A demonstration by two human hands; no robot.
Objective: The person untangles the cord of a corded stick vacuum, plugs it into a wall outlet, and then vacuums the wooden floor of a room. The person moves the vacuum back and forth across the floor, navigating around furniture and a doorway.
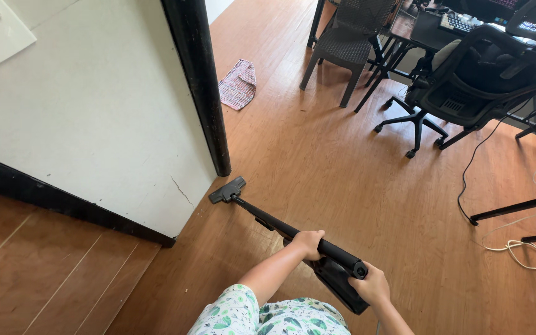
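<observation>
I hold a black stick vacuum cleaner [280,226] with both hands. My left hand [308,242] grips the tube partway down its length. At the near end, my right hand [372,286] is closed on the handle above the dark motor body [336,280]. The vacuum's floor head [227,190] rests on the wooden floor beside the foot of a black door frame post [203,87], close to the white wall's corner. A leaf-patterned sleeve covers my left upper arm at the bottom of the view.
A patterned cloth mat [239,84] lies on the floor beyond the post. A grey woven chair [348,40] and a black wheeled office chair [473,87] stand by a desk at the far right. Black and white cables [516,245] trail on the right floor.
</observation>
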